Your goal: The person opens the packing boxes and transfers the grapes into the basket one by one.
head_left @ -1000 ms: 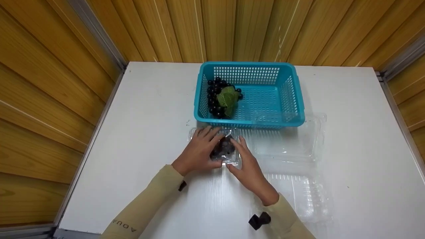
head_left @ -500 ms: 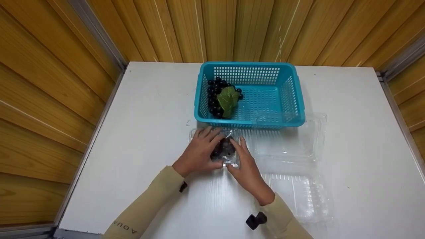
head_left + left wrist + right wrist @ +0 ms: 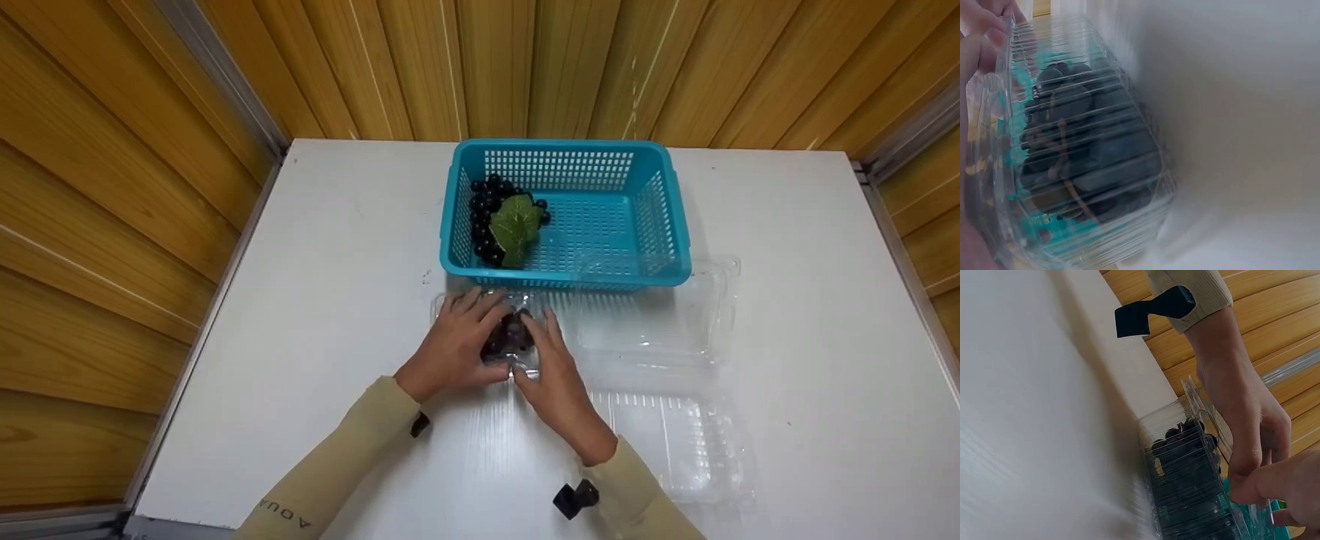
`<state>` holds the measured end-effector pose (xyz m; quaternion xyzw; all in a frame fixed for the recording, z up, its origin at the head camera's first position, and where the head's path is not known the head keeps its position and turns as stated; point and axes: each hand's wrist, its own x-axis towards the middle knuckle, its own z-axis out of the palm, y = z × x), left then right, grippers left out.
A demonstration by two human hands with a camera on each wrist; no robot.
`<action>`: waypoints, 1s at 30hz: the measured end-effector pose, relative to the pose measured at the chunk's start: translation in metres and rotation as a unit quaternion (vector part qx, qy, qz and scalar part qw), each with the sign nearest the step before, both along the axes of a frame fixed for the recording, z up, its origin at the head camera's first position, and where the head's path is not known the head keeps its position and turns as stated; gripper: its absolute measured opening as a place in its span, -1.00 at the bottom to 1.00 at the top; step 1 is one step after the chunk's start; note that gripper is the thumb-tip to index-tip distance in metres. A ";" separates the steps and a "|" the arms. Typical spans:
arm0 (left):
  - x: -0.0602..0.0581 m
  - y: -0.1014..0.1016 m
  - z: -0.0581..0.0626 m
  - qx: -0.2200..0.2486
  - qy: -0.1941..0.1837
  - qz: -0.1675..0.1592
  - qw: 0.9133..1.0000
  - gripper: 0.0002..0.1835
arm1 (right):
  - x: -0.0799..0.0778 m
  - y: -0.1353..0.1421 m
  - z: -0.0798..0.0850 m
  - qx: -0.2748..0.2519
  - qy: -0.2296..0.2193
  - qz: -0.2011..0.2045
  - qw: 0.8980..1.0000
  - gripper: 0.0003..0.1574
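In the head view, a lidded clear plastic clamshell box [image 3: 529, 369] sits on the table just in front of the turquoise basket. Dark grapes [image 3: 516, 336] show through it, and a brown stem [image 3: 1064, 146] shows through its ribbed wall in the left wrist view. My left hand [image 3: 456, 341] spans the box's left part, fingers spread over the top and thumb at the near rim. On the right side, my right hand [image 3: 559, 382] grips the corner, its thumb [image 3: 1252, 486] at the rim beside the left thumb. My left palm hides part of the box.
Inside the turquoise basket [image 3: 679, 225] lies another bunch of dark grapes [image 3: 484, 225] with a green leaf [image 3: 516, 225]. An open clear clamshell box [image 3: 660, 442] lies to the right, its far part against the basket. Wood-patterned walls [image 3: 547, 67] stand around the white table [image 3: 337, 262].
Both hands stay at the clamshell box with only tiny shifts. My right wrist has drawn slightly to the left. The basket and the open box stay put.
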<state>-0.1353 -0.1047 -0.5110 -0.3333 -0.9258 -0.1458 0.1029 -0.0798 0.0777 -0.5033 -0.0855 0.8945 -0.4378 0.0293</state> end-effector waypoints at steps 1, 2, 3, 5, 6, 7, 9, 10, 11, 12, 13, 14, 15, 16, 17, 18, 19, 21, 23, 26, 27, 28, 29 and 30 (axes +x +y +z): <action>0.000 0.000 0.000 0.001 0.000 -0.001 1.000 -0.11 | 0.000 -0.001 0.000 0.003 0.000 -0.001 1.000 -0.06; 0.000 0.001 0.001 0.002 0.001 -0.003 1.000 -0.12 | 0.001 -0.001 0.000 0.006 0.000 -0.003 1.000 -0.06; 0.000 0.001 0.001 0.002 0.003 -0.004 1.000 -0.12 | 0.001 -0.002 0.000 0.009 0.000 -0.004 1.000 -0.05; 0.000 0.001 0.001 0.001 0.002 -0.005 1.000 -0.12 | 0.002 -0.003 0.001 0.016 0.002 -0.003 1.000 -0.05; 0.000 0.001 0.001 0.001 0.002 -0.005 1.000 -0.12 | 0.003 -0.003 0.001 0.019 0.003 -0.003 1.000 -0.04; 0.000 0.001 0.001 0.001 0.002 -0.005 1.000 -0.13 | 0.003 -0.003 0.001 0.022 0.004 -0.002 1.000 -0.04; 0.000 0.001 0.001 0.001 0.002 -0.006 1.000 -0.15 | 0.004 -0.004 0.001 0.027 0.009 0.001 1.000 -0.05; 0.000 0.001 0.001 0.002 0.002 -0.006 1.000 -0.15 | 0.004 -0.004 0.001 0.028 0.010 0.003 1.000 -0.05; 0.000 0.001 0.001 0.003 0.004 -0.007 1.000 -0.16 | 0.005 -0.004 0.001 0.030 0.012 0.005 0.999 -0.05; 0.000 0.001 0.001 0.005 0.004 -0.008 1.000 -0.16 | 0.005 -0.004 0.002 0.030 0.012 0.006 0.999 -0.04; 0.000 0.001 0.001 0.007 0.005 -0.009 1.000 -0.17 | 0.006 -0.004 0.002 0.031 0.014 0.008 0.999 -0.04; 0.000 0.001 0.002 0.008 0.006 -0.010 1.000 -0.17 | 0.006 -0.004 0.002 0.032 0.015 0.011 0.999 -0.04; 0.000 0.001 0.002 0.009 0.007 -0.012 1.000 -0.17 | 0.006 -0.004 0.002 0.033 0.016 0.013 0.999 -0.04; 0.000 0.001 0.002 0.010 0.008 -0.012 1.000 -0.17 | 0.006 -0.004 0.001 0.035 0.018 0.015 0.999 -0.04; 0.000 0.002 0.002 0.010 0.009 -0.013 1.000 -0.17 | 0.006 -0.004 0.001 0.036 0.018 0.016 0.999 -0.04; 0.000 0.002 0.002 0.010 0.009 -0.014 1.000 -0.17 | 0.007 -0.004 0.001 0.037 0.018 0.018 0.999 -0.03; 0.000 0.002 0.002 0.010 0.008 -0.014 1.000 -0.18 | 0.007 -0.004 0.001 0.039 0.019 0.019 0.999 -0.03; 0.001 0.002 0.003 0.009 0.007 -0.013 1.000 -0.19 | 0.007 -0.004 0.001 0.042 0.019 0.020 0.999 -0.03; 0.001 0.002 0.003 0.009 0.003 -0.012 1.000 -0.19 | 0.008 -0.004 0.002 0.045 0.019 0.021 0.999 -0.02; 0.000 0.002 0.004 0.010 -0.001 -0.011 1.000 -0.18 | 0.008 -0.004 0.002 0.049 0.021 0.021 0.998 -0.03; 0.000 0.002 0.005 0.010 -0.002 -0.012 1.000 -0.17 | 0.008 -0.004 0.002 0.050 0.021 0.021 0.998 -0.03; 0.000 0.002 0.005 0.010 -0.003 -0.013 1.000 -0.17 | 0.008 -0.004 0.003 0.050 0.021 0.021 0.998 -0.04; 0.000 0.002 0.006 0.008 -0.004 -0.014 1.000 -0.17 | 0.008 -0.004 0.003 0.051 0.021 0.021 0.998 -0.05; -0.001 0.002 0.006 0.007 -0.005 -0.014 1.000 -0.17 | 0.008 -0.004 0.003 0.051 0.021 0.021 0.998 -0.05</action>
